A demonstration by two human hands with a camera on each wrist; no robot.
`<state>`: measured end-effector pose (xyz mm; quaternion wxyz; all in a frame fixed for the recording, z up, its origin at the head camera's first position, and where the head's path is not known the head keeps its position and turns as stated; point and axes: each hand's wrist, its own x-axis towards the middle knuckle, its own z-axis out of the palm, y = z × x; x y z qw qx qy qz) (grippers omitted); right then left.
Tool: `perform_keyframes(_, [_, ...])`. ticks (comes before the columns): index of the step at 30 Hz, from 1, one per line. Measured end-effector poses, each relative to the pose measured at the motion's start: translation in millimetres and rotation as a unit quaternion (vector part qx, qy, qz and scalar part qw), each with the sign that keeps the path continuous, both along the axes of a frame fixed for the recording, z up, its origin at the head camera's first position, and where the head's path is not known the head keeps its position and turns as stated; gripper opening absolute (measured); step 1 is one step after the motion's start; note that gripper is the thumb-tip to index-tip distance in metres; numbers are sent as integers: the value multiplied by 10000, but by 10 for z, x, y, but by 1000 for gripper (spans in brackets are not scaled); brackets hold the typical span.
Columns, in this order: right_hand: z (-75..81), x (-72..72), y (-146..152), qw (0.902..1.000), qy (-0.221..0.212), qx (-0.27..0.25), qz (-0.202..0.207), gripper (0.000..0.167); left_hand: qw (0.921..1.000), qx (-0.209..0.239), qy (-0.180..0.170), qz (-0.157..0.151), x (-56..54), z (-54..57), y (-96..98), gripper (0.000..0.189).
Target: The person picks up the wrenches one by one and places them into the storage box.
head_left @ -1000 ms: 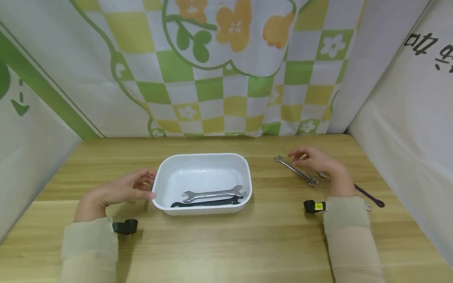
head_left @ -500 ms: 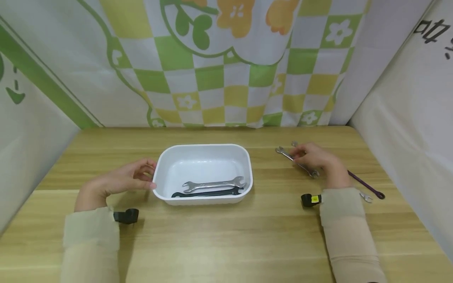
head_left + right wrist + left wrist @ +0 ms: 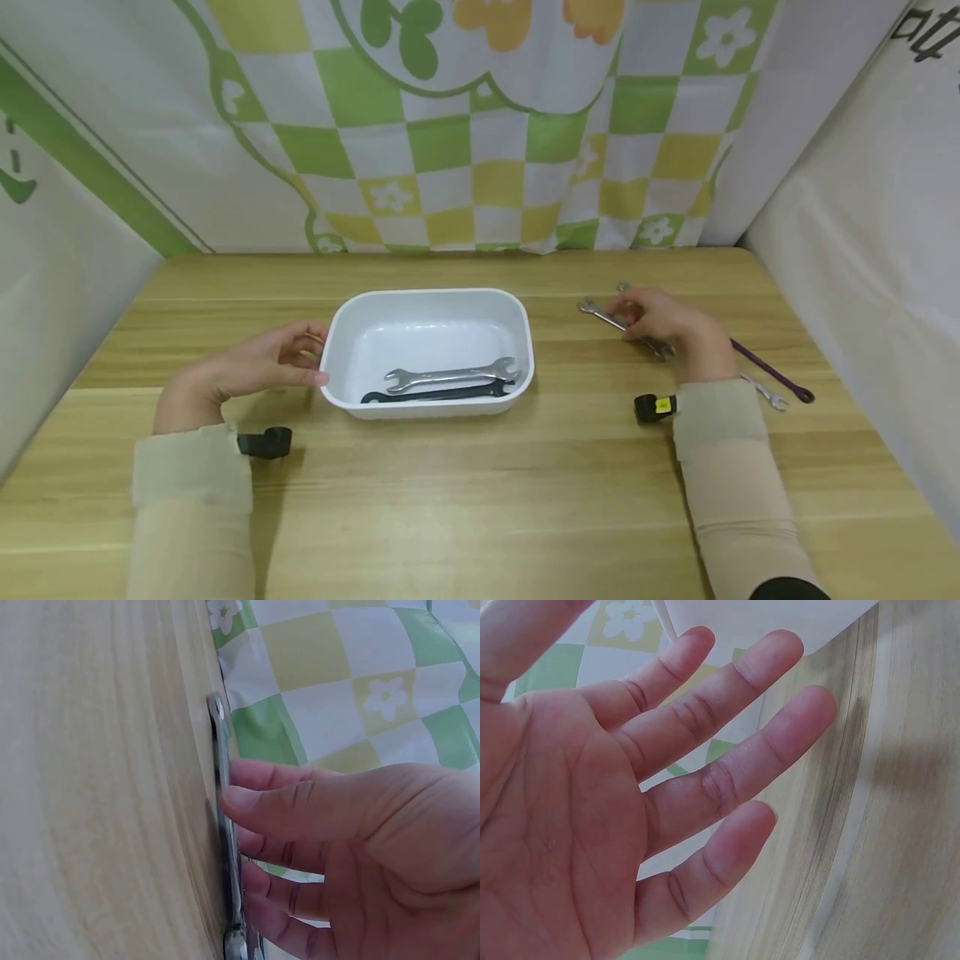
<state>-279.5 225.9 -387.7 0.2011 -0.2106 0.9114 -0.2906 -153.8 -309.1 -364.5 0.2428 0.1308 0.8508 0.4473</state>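
Note:
My left hand (image 3: 258, 367) touches the left end of a white plastic box (image 3: 427, 411) with its fingertips; its fingers are spread in the left wrist view. In the box, a silver open-ended wrench (image 3: 450, 375) lies beside a black wrench (image 3: 431, 394). To the right of the box, my right hand (image 3: 667, 321) pinches a silver double-ended wrench (image 3: 597, 313) near its middle. The right wrist view shows the thumb against that wrench (image 3: 220, 742), with the other fingers partly behind it. Whether it touches the table is unclear.
Right of my right hand lie a purple wrench (image 3: 772, 371) and a small silver wrench (image 3: 770, 394), partly hidden. Another silver wrench end (image 3: 623, 286) shows behind the hand. A checkered cloth (image 3: 450, 167) hangs along the table's back edge.
My right hand has come down onto the silver wrench and now pinches it. The left hand stays at the box. The head view has tilted downward, so everything sits differently in frame.

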Motion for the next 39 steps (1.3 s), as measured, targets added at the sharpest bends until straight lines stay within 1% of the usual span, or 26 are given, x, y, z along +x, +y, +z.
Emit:
perform_keyframes(3, [11, 0, -14, 9999, 10, 102, 135, 37, 10000, 12, 23, -10, -2, -3, 0, 54])
perform_keyframes(5, [18, 5, -27, 9998, 19, 176, 104, 36, 10000, 2, 34, -5, -4, -6, 2, 54])
perform_keyframes(9, [26, 27, -50, 9995, 22, 298, -68, 25, 10000, -18, -8, 47, 0, -7, 5, 55])
perform_keyframes(12, [33, 38, -67, 9989, -90, 391, -234, 15, 10000, 3, -5, 55, -2, -15, 8, 54])
perform_keyframes(16, [31, 42, -75, 9977, -273, 489, -379, 13, 10000, 2, 15, 55, -4, -18, 12, 54])
perform_keyframes(24, [21, 29, -115, 9942, -239, 1025, -241, 3, 10000, -55, -59, 53, -4, -20, 5, 55])
perform_keyframes(28, [14, 31, -113, 9928, -164, 1176, -156, 5, 10000, -40, -42, -3, -11, -31, 14, 56])
perform_keyframes(34, [36, 50, -159, 9936, -33, 1124, -52, 9, 9999, -72, 112, -30, 16, -37, 3, 55])
perform_keyframes(39, [51, 58, -181, 9960, -97, 883, 49, 9, 9999, -33, 160, -56, 11, -31, 2, 54])
